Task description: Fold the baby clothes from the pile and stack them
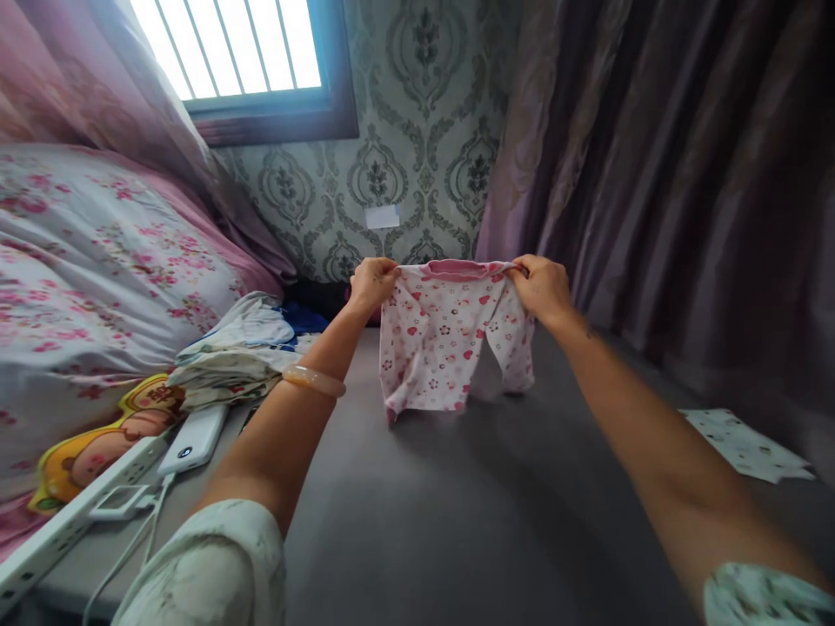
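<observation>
Shirt [444, 335] with pink neckline is held up by its shoulders above the grey surface [417, 530], in the head view; one shoulder is pinched between closed fingers of the left hand [375, 283], the other likewise by the right hand [543, 287].

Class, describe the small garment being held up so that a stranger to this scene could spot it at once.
Find the patterned wall, then the grey surface below it. Between left hand and right hand hangs a small white top. Unlike the folded cloth and the clothes pile, it hangs open, showing a pink neckband.
</observation>
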The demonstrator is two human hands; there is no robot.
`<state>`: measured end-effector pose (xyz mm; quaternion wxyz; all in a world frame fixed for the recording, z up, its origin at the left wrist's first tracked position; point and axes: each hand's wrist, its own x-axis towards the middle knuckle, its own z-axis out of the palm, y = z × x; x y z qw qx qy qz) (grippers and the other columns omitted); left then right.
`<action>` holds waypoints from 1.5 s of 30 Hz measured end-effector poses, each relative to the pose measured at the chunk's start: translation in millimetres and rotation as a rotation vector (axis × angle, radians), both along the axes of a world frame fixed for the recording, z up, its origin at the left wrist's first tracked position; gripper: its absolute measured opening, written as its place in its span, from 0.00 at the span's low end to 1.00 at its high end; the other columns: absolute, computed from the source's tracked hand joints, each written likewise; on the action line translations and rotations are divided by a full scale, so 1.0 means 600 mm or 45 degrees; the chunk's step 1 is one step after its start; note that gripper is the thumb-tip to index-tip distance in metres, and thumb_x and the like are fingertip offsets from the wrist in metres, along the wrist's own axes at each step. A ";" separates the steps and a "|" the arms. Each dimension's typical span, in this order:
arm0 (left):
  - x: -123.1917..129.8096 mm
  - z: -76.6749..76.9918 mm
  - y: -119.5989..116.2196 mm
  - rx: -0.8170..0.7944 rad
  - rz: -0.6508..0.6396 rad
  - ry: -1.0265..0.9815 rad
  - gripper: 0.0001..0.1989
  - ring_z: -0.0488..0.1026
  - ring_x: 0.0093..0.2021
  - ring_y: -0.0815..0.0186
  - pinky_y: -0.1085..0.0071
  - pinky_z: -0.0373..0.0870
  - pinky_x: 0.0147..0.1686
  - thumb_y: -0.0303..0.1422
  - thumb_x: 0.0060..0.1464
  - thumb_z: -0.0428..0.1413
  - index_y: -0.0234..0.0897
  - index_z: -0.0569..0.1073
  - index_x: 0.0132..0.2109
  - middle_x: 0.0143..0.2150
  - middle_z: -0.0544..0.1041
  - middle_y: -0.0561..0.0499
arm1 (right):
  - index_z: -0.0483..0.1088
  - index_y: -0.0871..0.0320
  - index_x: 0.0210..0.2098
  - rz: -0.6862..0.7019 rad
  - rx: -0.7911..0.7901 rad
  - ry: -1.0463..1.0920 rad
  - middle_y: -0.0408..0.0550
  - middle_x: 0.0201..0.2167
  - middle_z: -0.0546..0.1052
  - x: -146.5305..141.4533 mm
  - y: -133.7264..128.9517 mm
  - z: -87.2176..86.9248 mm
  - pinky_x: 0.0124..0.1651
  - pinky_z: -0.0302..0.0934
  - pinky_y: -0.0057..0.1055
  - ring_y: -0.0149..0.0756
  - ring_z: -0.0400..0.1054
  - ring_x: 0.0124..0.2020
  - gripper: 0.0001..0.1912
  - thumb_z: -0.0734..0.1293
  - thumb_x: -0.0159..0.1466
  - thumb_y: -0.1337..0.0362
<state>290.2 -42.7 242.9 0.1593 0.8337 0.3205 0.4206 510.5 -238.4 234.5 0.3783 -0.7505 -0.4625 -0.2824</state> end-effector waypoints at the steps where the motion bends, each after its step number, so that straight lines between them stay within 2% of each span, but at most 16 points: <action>1: 0.001 0.000 -0.001 -0.011 -0.008 -0.028 0.12 0.73 0.41 0.59 0.66 0.65 0.42 0.33 0.53 0.53 0.37 0.80 0.40 0.36 0.79 0.47 | 0.76 0.55 0.36 0.024 0.012 0.025 0.52 0.33 0.78 -0.002 0.002 0.000 0.40 0.59 0.39 0.45 0.71 0.38 0.13 0.62 0.65 0.56; 4: 0.005 0.001 -0.009 -0.014 0.005 -0.109 0.11 0.73 0.39 0.61 0.67 0.66 0.41 0.31 0.53 0.51 0.35 0.78 0.39 0.36 0.78 0.47 | 0.75 0.55 0.35 0.071 0.046 0.064 0.50 0.31 0.78 -0.013 0.005 0.002 0.39 0.59 0.37 0.43 0.71 0.36 0.12 0.62 0.65 0.57; 8: 0.006 0.001 -0.019 0.028 0.031 -0.240 0.11 0.72 0.41 0.61 0.66 0.66 0.44 0.30 0.57 0.49 0.36 0.75 0.42 0.37 0.76 0.47 | 0.73 0.57 0.35 0.045 0.100 0.080 0.51 0.29 0.77 -0.023 0.006 0.009 0.38 0.59 0.36 0.41 0.70 0.34 0.15 0.60 0.66 0.56; 14: -0.007 0.005 -0.041 0.382 0.094 -0.381 0.11 0.68 0.47 0.59 0.61 0.63 0.51 0.29 0.61 0.46 0.36 0.72 0.45 0.40 0.72 0.45 | 0.71 0.58 0.36 0.063 0.195 -0.035 0.51 0.32 0.76 -0.036 -0.012 0.023 0.38 0.61 0.35 0.39 0.69 0.35 0.15 0.58 0.67 0.56; 19: -0.068 0.020 -0.101 0.708 0.225 -0.369 0.13 0.65 0.53 0.55 0.55 0.60 0.54 0.34 0.65 0.44 0.39 0.71 0.49 0.46 0.69 0.43 | 0.71 0.57 0.39 0.053 0.292 -0.313 0.52 0.36 0.76 -0.068 -0.072 0.042 0.43 0.62 0.37 0.41 0.68 0.39 0.15 0.56 0.69 0.56; 23: -0.136 0.041 -0.141 0.857 0.243 -0.233 0.12 0.61 0.57 0.50 0.50 0.57 0.55 0.36 0.64 0.46 0.44 0.70 0.51 0.49 0.67 0.42 | 0.72 0.52 0.41 0.151 0.257 -0.441 0.49 0.38 0.77 -0.102 -0.138 0.069 0.44 0.62 0.37 0.41 0.69 0.40 0.14 0.58 0.68 0.54; 25: -0.162 0.051 -0.150 0.916 0.243 -0.147 0.12 0.61 0.57 0.49 0.48 0.57 0.55 0.36 0.63 0.47 0.44 0.70 0.51 0.50 0.66 0.42 | 0.74 0.52 0.42 0.206 0.183 -0.393 0.47 0.36 0.78 -0.112 -0.161 0.082 0.41 0.62 0.35 0.39 0.70 0.37 0.13 0.61 0.67 0.53; 27: -0.176 0.055 -0.150 0.922 0.208 -0.063 0.12 0.61 0.56 0.50 0.49 0.58 0.54 0.37 0.63 0.47 0.44 0.71 0.49 0.50 0.67 0.43 | 0.75 0.52 0.42 0.239 0.086 -0.264 0.45 0.31 0.77 -0.114 -0.170 0.088 0.34 0.61 0.31 0.35 0.69 0.30 0.15 0.63 0.66 0.51; 29: -0.178 0.044 -0.138 0.881 0.150 0.038 0.12 0.61 0.55 0.51 0.50 0.59 0.54 0.39 0.63 0.47 0.43 0.72 0.48 0.49 0.67 0.44 | 0.76 0.54 0.41 0.275 -0.056 -0.082 0.44 0.27 0.76 -0.103 -0.161 0.082 0.28 0.57 0.29 0.32 0.67 0.25 0.18 0.64 0.64 0.48; 31: -0.168 0.012 -0.114 0.820 0.093 0.167 0.15 0.62 0.53 0.52 0.51 0.59 0.53 0.41 0.64 0.45 0.41 0.74 0.45 0.47 0.68 0.44 | 0.77 0.56 0.40 0.339 -0.258 0.093 0.43 0.25 0.76 -0.084 -0.138 0.059 0.26 0.55 0.27 0.32 0.66 0.24 0.22 0.65 0.61 0.45; 33: -0.148 -0.042 -0.083 0.740 0.037 0.314 0.18 0.64 0.50 0.54 0.54 0.60 0.51 0.43 0.64 0.44 0.39 0.75 0.42 0.44 0.69 0.45 | 0.77 0.58 0.38 0.422 -0.501 0.220 0.44 0.26 0.77 -0.059 -0.107 0.017 0.27 0.56 0.27 0.32 0.67 0.26 0.23 0.65 0.60 0.44; 37: -0.097 -0.188 -0.024 0.496 -0.022 0.596 0.20 0.65 0.44 0.57 0.61 0.61 0.44 0.44 0.63 0.45 0.39 0.77 0.38 0.40 0.70 0.45 | 0.77 0.59 0.37 0.444 -0.820 0.322 0.46 0.30 0.78 -0.017 -0.042 -0.110 0.31 0.58 0.26 0.34 0.69 0.30 0.21 0.64 0.62 0.48; 40: -0.063 -0.282 0.000 0.337 -0.007 0.737 0.19 0.65 0.44 0.58 0.63 0.59 0.43 0.43 0.64 0.45 0.39 0.77 0.39 0.41 0.71 0.44 | 0.76 0.60 0.37 0.328 -0.918 0.298 0.51 0.35 0.79 0.001 -0.006 -0.207 0.34 0.58 0.26 0.36 0.71 0.35 0.18 0.61 0.66 0.53; 42: -0.046 -0.323 0.007 0.274 0.008 0.801 0.19 0.65 0.45 0.58 0.63 0.58 0.42 0.42 0.64 0.45 0.39 0.77 0.39 0.42 0.72 0.44 | 0.75 0.59 0.39 0.248 -0.990 0.278 0.53 0.39 0.79 0.007 0.009 -0.257 0.37 0.58 0.26 0.37 0.71 0.40 0.15 0.61 0.67 0.56; 45: -0.031 -0.357 0.015 0.251 0.002 0.846 0.18 0.65 0.47 0.57 0.63 0.57 0.43 0.41 0.65 0.44 0.38 0.76 0.41 0.44 0.73 0.43 | 0.73 0.58 0.40 0.173 -1.080 0.247 0.53 0.41 0.78 0.015 0.025 -0.306 0.38 0.57 0.26 0.38 0.71 0.42 0.15 0.59 0.69 0.58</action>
